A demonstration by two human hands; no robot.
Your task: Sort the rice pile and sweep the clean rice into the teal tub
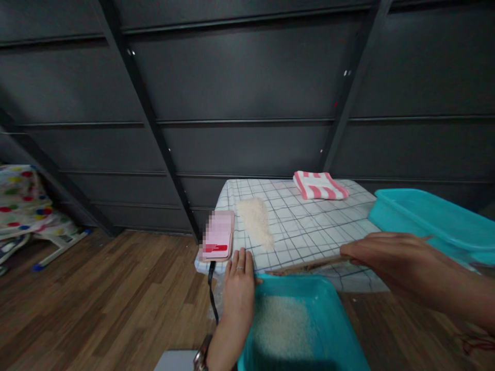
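My left hand (238, 281) lies flat at the front edge of the cloth-covered table, fingers outstretched, beside a pink phone (217, 234) with a black cable. My right hand (390, 257) has its fingers closed around the end of a thin brown strip (309, 266), perhaps wooden. This strip slants along the table's front edge towards my left hand. Just below it is a turquoise tub (340, 330) with white rice-like grains (284, 324) inside. More pale grains form a pile (256, 221) on the cloth, right of the phone.
A white checked cloth (301, 226) covers the table. At its back lies a folded pink-and-white striped towel (320, 185). Another turquoise tub (433, 216) stands at the right. Dark wall panels (240, 77) rise behind. A dotted cloth (27, 201) hangs over a white frame at far left.
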